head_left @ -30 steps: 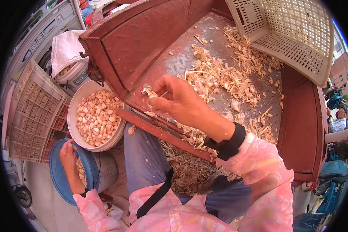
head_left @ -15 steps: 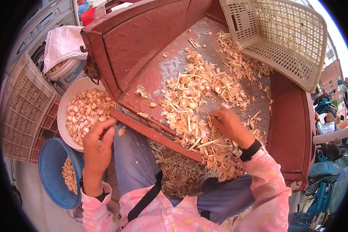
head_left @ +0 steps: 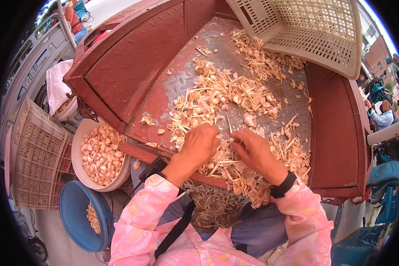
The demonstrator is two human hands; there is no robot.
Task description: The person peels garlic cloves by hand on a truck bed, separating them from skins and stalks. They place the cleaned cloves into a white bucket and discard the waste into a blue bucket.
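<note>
My left hand is over the front edge of the red metal cart bed, its fingers curled and their tips partly hidden; what they hold, if anything, I cannot make out. Facing it, my right hand pinches a small pale piece of garlic with a thin dry stem rising from it. Both hands are close together above a heap of garlic skins, stems and some bulbs spread over the cart bed. Loose papery skins lie right under the fingers.
To the left, a white bucket holds many garlic cloves; a blue bucket below it holds fewer. A beige plastic basket lies tilted at the cart's back right. A crate stands far left. Skins litter the ground between my legs.
My left hand has moved right, from beside the clove bucket to the heap, meeting my right hand. The right hand has shifted slightly left and down. The whole view has turned a little.
</note>
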